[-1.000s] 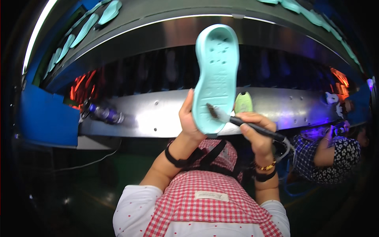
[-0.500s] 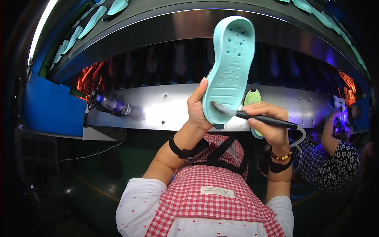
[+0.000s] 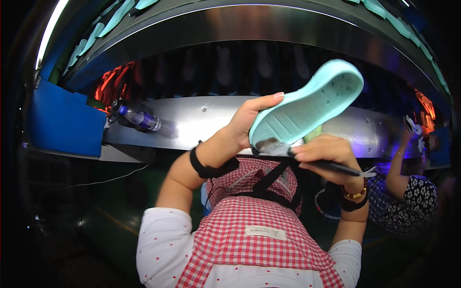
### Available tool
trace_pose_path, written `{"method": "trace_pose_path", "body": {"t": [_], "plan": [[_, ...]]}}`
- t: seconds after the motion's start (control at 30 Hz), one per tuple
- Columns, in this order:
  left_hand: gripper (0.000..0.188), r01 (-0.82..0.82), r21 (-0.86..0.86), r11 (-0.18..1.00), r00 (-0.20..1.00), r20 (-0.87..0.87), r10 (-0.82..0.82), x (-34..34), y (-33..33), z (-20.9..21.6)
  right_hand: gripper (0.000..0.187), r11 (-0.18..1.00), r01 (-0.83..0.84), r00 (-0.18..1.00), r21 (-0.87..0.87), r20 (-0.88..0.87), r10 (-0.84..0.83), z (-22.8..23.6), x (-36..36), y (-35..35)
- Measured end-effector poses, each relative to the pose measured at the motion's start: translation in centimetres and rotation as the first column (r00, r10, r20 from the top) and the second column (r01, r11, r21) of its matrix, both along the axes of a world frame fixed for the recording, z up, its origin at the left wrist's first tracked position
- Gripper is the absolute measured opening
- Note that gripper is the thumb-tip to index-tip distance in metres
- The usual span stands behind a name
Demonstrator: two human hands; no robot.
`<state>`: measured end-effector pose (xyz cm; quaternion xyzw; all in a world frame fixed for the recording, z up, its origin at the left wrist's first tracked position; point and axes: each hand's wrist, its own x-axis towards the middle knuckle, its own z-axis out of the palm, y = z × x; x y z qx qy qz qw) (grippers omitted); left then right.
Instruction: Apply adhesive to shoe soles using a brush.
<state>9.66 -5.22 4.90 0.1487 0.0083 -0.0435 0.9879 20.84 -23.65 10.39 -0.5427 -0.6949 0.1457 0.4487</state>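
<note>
A turquoise shoe sole (image 3: 307,108) with a raised rim is held up over the bench by my left hand (image 3: 247,117), closed round its heel end. It leans toward the right, its holed toe end farthest from me. My right hand (image 3: 331,156) grips a brush (image 3: 333,168) with a black handle and a pale tube at its back end. The brush's bristles, smeared by motion, are at the inside of the heel. Behind my right hand a light green sole (image 3: 313,134) lies on the bench, mostly hidden.
A metal bench (image 3: 192,120) runs across in front of me, with a clear plastic bottle (image 3: 140,118) lying at its left. Beyond it, turquoise soles (image 3: 115,19) rest on a dark conveyor. A blue box (image 3: 65,120) stands at the left. Another person (image 3: 403,192) works at the right.
The turquoise sole has tilted to the right, its toe end swinging right and nearer. The brush has moved slightly lower along the heel, and the green sole is now mostly covered.
</note>
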Motion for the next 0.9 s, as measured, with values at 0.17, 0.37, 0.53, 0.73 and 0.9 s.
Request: {"method": "trace_pose_path", "body": {"t": [0.17, 0.37, 0.53, 0.73, 0.9], "plan": [[0.040, 0.130, 0.376, 0.918, 0.975, -0.218, -0.049, -1.1, -0.6, 2.5, 0.014, 0.983, -0.093, 0.989, -0.156, 0.098, 0.109, 1.1, -0.3, -1.7], [0.047, 0.256, 0.597, 0.760, 0.948, -0.308, -0.077, -2.1, -1.1, 3.5, 0.018, 0.930, -0.104, 0.929, -0.352, 0.299, 0.217, 2.2, -0.8, -2.5], [0.044, 0.203, 0.566, 0.799, 0.965, -0.252, -0.066, -3.3, -2.0, 3.9, 0.020, 0.992, -0.007, 0.966, -0.129, 0.256, 0.040, 1.7, -0.4, -3.5], [0.046, 0.174, 0.548, 0.818, 0.971, -0.234, -0.050, -4.9, -2.2, 2.9, 0.020, 0.977, 0.030, 0.979, -0.213, 0.203, 0.014, 1.5, -1.3, -5.3], [0.047, 0.140, 0.695, 0.706, 0.961, -0.267, 0.072, -5.1, -1.3, 3.3, 0.019, 0.954, 0.018, 0.990, -0.300, 0.138, 0.025, -0.7, -0.3, -5.1]]}}
